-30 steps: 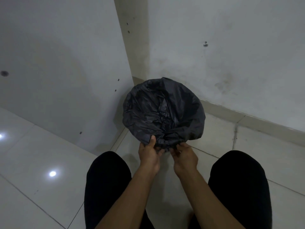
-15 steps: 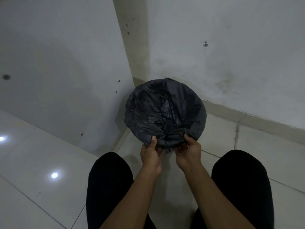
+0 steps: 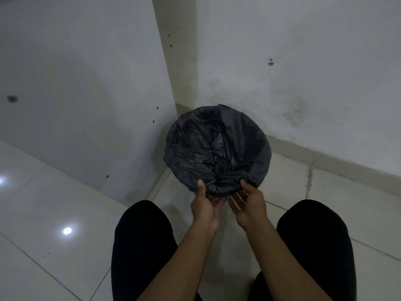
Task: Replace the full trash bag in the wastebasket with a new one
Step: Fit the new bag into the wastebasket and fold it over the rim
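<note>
A black trash bag [image 3: 217,148] lines the round wastebasket in the corner, its edge folded over the rim so the basket itself is hidden. My left hand [image 3: 206,203] pinches the bag's folded edge at the near rim, thumb on top and fingers underneath. Just to its right, my right hand [image 3: 249,205] lies palm up under the same edge. Its thumb touches the bag and its fingers are spread and loose below the fold.
White walls [image 3: 303,83] meet behind the basket, with a tiled skirting along the right wall. Glossy white floor tiles [image 3: 54,203] spread to the left and right. My knees in black trousers [image 3: 143,235] frame both arms at the bottom.
Both hands have slid lower along the near rim. My right hand has loosened its grip, its fingers now spread under the edge. The bag sits further down over the rim.
</note>
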